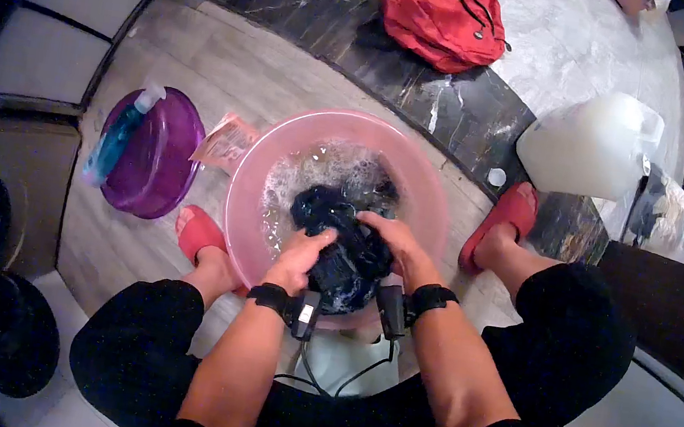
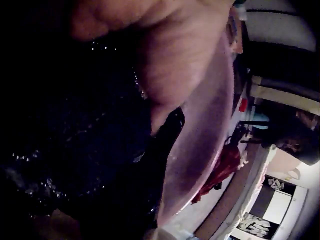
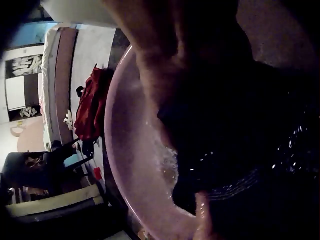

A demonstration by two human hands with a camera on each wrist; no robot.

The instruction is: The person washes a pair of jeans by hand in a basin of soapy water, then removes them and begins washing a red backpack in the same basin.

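Observation:
A soaked dark blue-black cloth (image 1: 340, 267) is bunched up in a large pink basin (image 1: 249, 200), over soapy water (image 1: 281, 179) with white suds. My left hand (image 1: 298, 261) grips its left side, thumb on top and the other fingers hidden under the folds. From the right, my right hand (image 1: 397, 246) holds the same cloth, its thumb lying across the top. Wet glints run over the cloth (image 2: 90, 130) in the left wrist view. In the right wrist view a ribbed band shows on the cloth (image 3: 235, 185).
Left of the basin stands a purple tub (image 1: 167, 154) with a blue bottle (image 1: 122, 130) leaning in it. A printed packet (image 1: 227, 142) lies against the basin. A red backpack (image 1: 444, 14) and a white jug (image 1: 588, 143) are beyond. Red slippers (image 1: 502, 223) flank the basin.

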